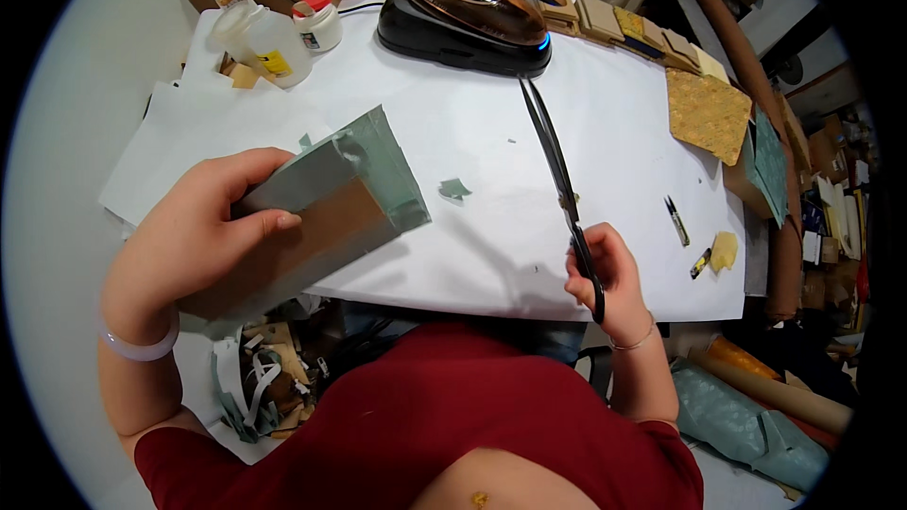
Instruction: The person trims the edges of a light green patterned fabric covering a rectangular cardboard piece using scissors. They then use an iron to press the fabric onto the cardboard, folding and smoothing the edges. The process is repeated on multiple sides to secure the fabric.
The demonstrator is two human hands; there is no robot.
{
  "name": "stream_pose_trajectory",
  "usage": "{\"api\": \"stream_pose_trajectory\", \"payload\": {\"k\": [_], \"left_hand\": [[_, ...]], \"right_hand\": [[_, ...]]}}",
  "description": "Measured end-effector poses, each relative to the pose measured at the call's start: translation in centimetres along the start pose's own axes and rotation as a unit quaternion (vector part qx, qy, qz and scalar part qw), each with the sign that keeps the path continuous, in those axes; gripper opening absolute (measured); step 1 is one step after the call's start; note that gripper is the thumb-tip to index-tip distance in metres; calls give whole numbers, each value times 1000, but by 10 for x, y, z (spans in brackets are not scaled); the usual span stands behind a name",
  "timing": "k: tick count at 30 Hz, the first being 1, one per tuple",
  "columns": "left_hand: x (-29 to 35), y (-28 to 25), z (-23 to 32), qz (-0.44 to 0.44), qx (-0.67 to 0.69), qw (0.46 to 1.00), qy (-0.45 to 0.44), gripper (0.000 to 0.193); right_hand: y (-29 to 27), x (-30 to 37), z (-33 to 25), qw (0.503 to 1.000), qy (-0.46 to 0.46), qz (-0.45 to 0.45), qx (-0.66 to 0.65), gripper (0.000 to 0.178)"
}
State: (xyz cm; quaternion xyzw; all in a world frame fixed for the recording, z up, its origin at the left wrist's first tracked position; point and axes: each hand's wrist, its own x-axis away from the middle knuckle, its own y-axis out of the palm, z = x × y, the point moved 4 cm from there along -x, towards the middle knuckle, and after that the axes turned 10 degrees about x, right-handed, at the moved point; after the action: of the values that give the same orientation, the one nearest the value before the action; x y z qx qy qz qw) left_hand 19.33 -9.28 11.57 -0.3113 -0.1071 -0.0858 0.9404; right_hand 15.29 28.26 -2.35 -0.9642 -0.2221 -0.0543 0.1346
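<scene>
My left hand grips a flat board panel, its thumb on the face and the other fingers hidden behind. The panel has a brown middle and grey-green material folded over its edges; it is held tilted above the table's left side. My right hand is closed around the handles of long black scissors. Their blades point away toward the iron, nearly together, apart from the panel. Between the hands, a small grey-green scrap lies on the white tabletop.
A black and copper iron rests on its base at the back. Bottles and a white jar stand back left. On the right are a mottled yellow board, a pen and a small cutter. Below the table's left edge sits a scrap bin.
</scene>
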Motion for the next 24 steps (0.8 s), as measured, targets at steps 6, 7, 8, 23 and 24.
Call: {"api": "stream_pose_trajectory", "payload": {"k": [6,7,8,23,24], "left_hand": [[5,16,14,7,-125,988,90,28],[7,18,14,6,-140,986,92,28],[7,21,14,7,-154,984,94,29],[15,41,8,-61,-117,990,54,32],[15,41,7,-68,-113,990,47,32]], "right_hand": [[-6,21,-33,943,-167,-31,285,58],[-7,24,-37,930,-180,-42,317,58],[-8,26,-41,919,-181,-52,348,57],[-9,31,-57,897,-178,-125,385,59],[-8,31,-57,897,-177,-128,384,58]]}}
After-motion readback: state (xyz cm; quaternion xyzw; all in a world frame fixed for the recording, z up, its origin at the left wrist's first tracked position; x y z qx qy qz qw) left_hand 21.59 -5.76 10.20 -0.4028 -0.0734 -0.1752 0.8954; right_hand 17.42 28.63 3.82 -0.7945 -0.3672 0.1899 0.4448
